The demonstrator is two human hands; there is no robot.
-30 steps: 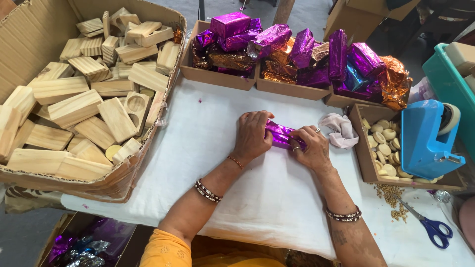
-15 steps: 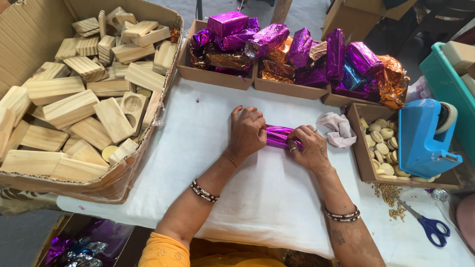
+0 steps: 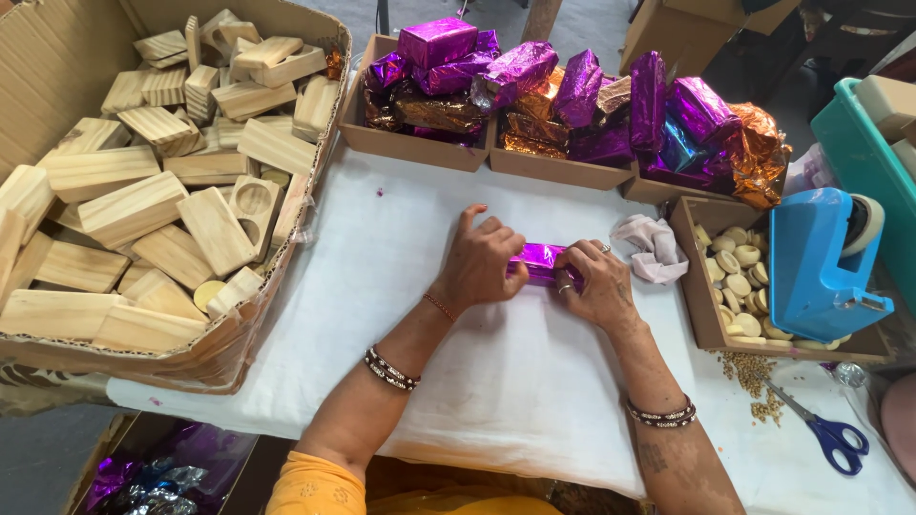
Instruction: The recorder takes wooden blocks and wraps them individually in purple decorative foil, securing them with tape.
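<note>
A small block wrapped in shiny purple foil (image 3: 536,261) lies on the white table cover (image 3: 515,381). My left hand (image 3: 480,260) presses on its left end with fingers curled over it. Gripping the block's right end is my right hand (image 3: 597,282), fingers pinching the foil. Only the middle strip of the foil shows between the two hands.
A big cardboard box of bare wooden blocks (image 3: 153,200) fills the left. Shallow trays of foil-wrapped blocks (image 3: 572,95) line the back. At right are a tray of round pale discs (image 3: 730,277), a blue tape dispenser (image 3: 821,257), a crumpled cloth (image 3: 654,248) and blue scissors (image 3: 830,434).
Both hands stayed on the purple-wrapped block, shifting their fingers slightly along it. The block lies in about the same spot.
</note>
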